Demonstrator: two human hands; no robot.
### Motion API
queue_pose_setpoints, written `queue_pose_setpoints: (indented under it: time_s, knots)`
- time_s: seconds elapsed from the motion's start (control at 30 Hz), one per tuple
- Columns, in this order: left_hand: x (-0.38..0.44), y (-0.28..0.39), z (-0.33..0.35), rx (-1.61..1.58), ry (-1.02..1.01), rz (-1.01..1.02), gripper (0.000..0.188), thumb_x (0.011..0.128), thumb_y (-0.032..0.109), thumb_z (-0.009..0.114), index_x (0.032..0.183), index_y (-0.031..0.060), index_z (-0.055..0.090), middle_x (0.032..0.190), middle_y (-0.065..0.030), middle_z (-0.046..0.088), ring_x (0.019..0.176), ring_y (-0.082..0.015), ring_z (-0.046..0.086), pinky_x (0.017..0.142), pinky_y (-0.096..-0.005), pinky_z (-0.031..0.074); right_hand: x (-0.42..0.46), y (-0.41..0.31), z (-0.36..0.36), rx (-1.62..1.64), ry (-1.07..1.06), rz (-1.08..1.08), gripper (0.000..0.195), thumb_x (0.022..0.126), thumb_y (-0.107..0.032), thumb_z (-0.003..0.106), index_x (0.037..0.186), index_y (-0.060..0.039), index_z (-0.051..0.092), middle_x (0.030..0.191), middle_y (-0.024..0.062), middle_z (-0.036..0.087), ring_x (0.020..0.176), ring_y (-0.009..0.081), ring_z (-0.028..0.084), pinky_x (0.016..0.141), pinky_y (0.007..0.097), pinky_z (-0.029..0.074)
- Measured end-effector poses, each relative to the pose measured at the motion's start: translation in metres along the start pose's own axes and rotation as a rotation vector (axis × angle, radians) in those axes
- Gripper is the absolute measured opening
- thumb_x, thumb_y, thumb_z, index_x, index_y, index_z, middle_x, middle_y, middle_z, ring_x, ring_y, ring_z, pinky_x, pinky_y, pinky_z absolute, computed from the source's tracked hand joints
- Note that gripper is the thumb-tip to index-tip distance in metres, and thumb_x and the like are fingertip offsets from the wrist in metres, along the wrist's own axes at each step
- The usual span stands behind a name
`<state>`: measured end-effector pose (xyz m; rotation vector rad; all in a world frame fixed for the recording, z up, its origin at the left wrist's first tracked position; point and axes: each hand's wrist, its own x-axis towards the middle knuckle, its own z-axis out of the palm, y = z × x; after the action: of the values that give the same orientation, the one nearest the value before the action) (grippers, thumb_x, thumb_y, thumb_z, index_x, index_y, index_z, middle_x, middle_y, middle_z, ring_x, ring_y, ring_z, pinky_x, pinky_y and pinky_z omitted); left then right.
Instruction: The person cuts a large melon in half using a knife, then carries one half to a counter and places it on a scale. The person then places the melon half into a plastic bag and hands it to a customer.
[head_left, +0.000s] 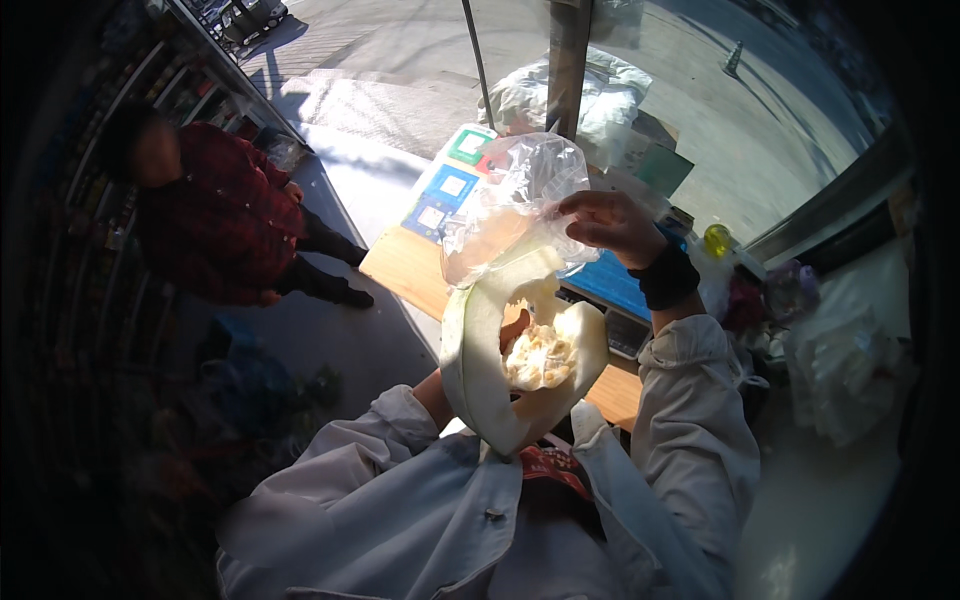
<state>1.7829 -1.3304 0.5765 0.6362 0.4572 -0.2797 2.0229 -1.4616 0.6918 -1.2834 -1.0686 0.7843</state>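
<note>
A large cut piece of winter melon (480, 375), pale-fleshed with a hollow middle, is held up close to my chest. Seeds and pith (544, 356) fill part of its hollow. My left hand (514, 331) supports it from the far side; a finger shows through the hollow and the rest is hidden. Beyond the melon, my right hand (611, 229) pinches the edge of a clear plastic bag (532, 176). The bag's lower part lies against the top end of the melon; whether any melon is inside it I cannot tell.
Below is a wooden counter (401, 262) with printed code cards (450, 187) and a blue-topped weighing scale (611, 281). At left stands a person (225, 210) in a plaid shirt beside stocked shelves (97, 187). Plastic bags (840, 375) hang at right, near a window frame (568, 67).
</note>
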Motion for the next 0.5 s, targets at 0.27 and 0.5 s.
queue_pose_setpoints:
  time_s: [0.27,0.5]
  knots:
    - [-0.01,0.033,0.005,-0.448,-0.235,0.149,0.047,0.101,0.039,0.05,0.135,0.0067,0.049,0.123,-0.0089,0.062,0.102,-0.0207,0.063,0.085,-0.0393,0.054,-0.107,-0.001,-0.007,-0.444,0.2,0.142,0.045,0.082,0.009,0.06,0.122,-0.0118,0.064,0.11,0.0027,0.056,0.077,0.005,0.05,0.067,0.0191,0.043]
    - [-0.018,0.049,0.026,-0.444,-0.308,0.27,0.054,0.101,0.046,0.044,0.142,0.0101,0.043,0.137,-0.0119,0.055,0.119,-0.03,0.057,0.095,-0.051,0.05,-0.158,0.056,0.126,0.138,0.623,0.38,0.015,0.101,-0.014,0.048,0.107,-0.0009,0.048,0.075,0.0071,0.056,0.055,0.0123,0.056,0.051,0.0255,0.048]
